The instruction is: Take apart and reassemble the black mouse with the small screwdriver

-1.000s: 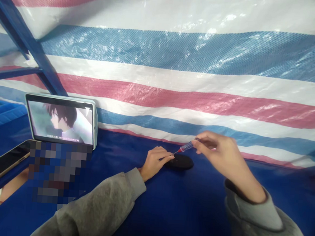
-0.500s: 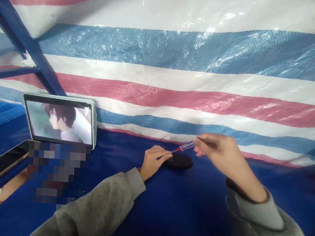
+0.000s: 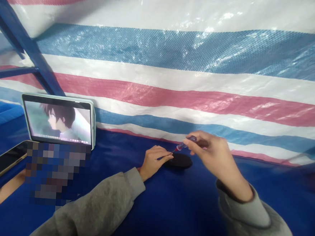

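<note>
My right hand [image 3: 213,150] grips a small screwdriver [image 3: 181,146] by the upper part of its handle, which looks clear and purplish with a red collar. The tool slants down to the left, its thin shaft ending at the fingertips of my left hand [image 3: 153,161]. Those fingers are pinched together at the left end of a flat black oval object [image 3: 180,161] lying on the blue surface. Whatever they pinch is too small and hidden to name, and the very tip of the screwdriver is covered too.
A tablet [image 3: 58,122] playing a cartoon stands at the left. Before it lie a phone [image 3: 4,165] and a pixelated patch. A blue metal frame [image 3: 46,72] rises behind the tablet. Striped plastic sheeting [image 3: 162,48] hangs along the back of the blue surface [image 3: 172,212].
My right hand has shifted left and turned, so the screwdriver stands steeper and its handle end shows above the fingers. The left hand and black oval object have stayed nearly in place.
</note>
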